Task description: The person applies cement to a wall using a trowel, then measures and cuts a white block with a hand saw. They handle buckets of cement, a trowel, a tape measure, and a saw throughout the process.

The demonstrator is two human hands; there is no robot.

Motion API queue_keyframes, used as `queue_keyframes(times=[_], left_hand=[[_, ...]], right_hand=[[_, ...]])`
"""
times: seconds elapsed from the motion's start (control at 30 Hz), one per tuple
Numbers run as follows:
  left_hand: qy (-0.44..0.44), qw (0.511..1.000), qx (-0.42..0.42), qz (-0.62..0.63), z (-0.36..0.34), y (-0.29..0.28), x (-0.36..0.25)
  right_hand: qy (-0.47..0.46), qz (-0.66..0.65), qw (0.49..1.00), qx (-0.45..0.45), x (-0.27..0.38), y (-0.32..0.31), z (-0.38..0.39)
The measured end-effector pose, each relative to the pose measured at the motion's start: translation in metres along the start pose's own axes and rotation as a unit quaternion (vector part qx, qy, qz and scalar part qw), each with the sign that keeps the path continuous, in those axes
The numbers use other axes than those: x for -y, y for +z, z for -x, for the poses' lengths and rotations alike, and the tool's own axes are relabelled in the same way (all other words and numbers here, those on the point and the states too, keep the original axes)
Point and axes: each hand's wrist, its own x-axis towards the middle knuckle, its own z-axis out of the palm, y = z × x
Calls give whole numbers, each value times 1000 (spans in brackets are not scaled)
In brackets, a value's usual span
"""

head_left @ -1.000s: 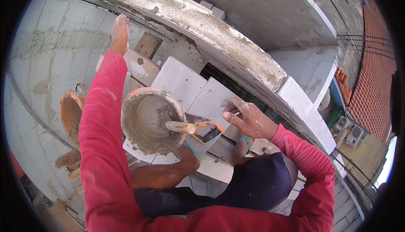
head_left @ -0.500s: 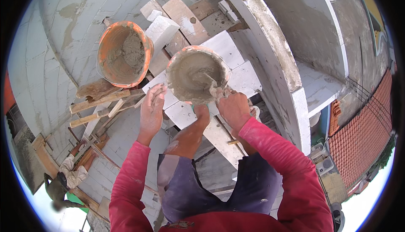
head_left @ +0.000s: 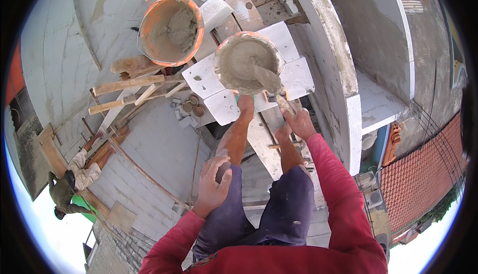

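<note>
My right hand [head_left: 299, 122] is closed around the handle of a mortar-coated trowel [head_left: 268, 79]. The trowel's blade reaches over the near right rim of an orange bucket [head_left: 245, 34], its tip in wet grey mortar [head_left: 241, 64]. Above my left thigh, my left hand [head_left: 213, 187] is held with fingers spread and nothing in it. A second orange bucket [head_left: 149, 31] with grey mortar inside stands tilted, farther left. White blocks [head_left: 204, 76] lie under and around the first bucket.
Wooden boards [head_left: 129, 84] stick out on the left. A pale wall [head_left: 328, 35] with a mortar-covered top curves along my right. My bare feet stand on a narrow plank [head_left: 263, 144] high above lower surfaces. At the far left another person [head_left: 74, 187] sits among timbers.
My left hand has dropped back from beside the bucket to above my thigh. My right hand has drawn back toward me, showing more of the trowel. The view has shifted.
</note>
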Motion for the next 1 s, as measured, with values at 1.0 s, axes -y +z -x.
queue_keyframes(times=[1.0], left_hand=[[68,930,129,-338,-28,234,-189]], right_hand=[[292,-636,593,-399,-157,-136,106]])
